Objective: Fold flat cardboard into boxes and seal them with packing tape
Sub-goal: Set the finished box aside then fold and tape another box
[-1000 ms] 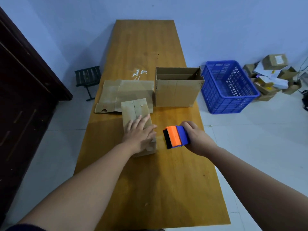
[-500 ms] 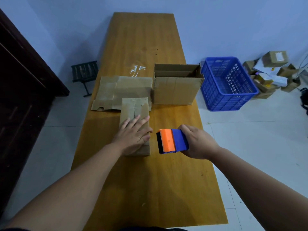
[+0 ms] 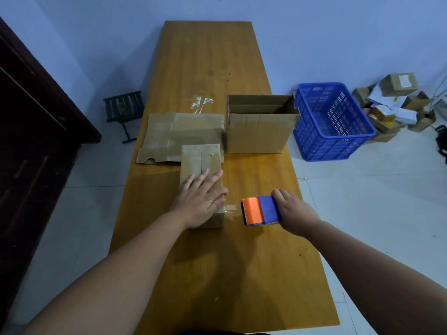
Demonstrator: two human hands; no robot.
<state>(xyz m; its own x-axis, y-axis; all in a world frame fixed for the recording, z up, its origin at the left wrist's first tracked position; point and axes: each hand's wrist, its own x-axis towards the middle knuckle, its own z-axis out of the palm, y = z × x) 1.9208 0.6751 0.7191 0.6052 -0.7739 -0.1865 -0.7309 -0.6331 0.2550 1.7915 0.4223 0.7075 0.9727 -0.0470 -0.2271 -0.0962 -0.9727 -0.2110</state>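
Step in hand looks like taping the small box (image 3: 200,165), which sits mid-tabletop (image 3: 217,68), just right of the flat cardboard (image 3: 179,134) and in front of the open box (image 3: 261,126). The left hand (image 3: 202,199) lies flat on its lid with the fingers straight and spread, pressing down, thumb at the right edge. The right hand (image 3: 295,213) is wrapped round the tape dispenser (image 3: 261,210), just right of the box and low over the tabletop. A short clear strip of tape (image 3: 229,209) spans from the box's right side to the dispenser. To do it well: hold the left palm's load on the flaps so the box doesn't skid or pop open, pull the tape taut and level, avoid twisting it, rub it down before cutting, then tilt the toothed edge in to tear. Risk, I'd judge, is the light box sliding toward the pull (it's probably empty). Orientation: the box's long axis runs away from the person, roughly along the tabletop's length, and the lid seam (image 3: 201,158) follows it. The tape runs crosswise to that seam, left to right. The dispenser's orange cutter end points left at the box, blue body to the right. Can't tell how much of the seam is already taped; the hand covers the near half.
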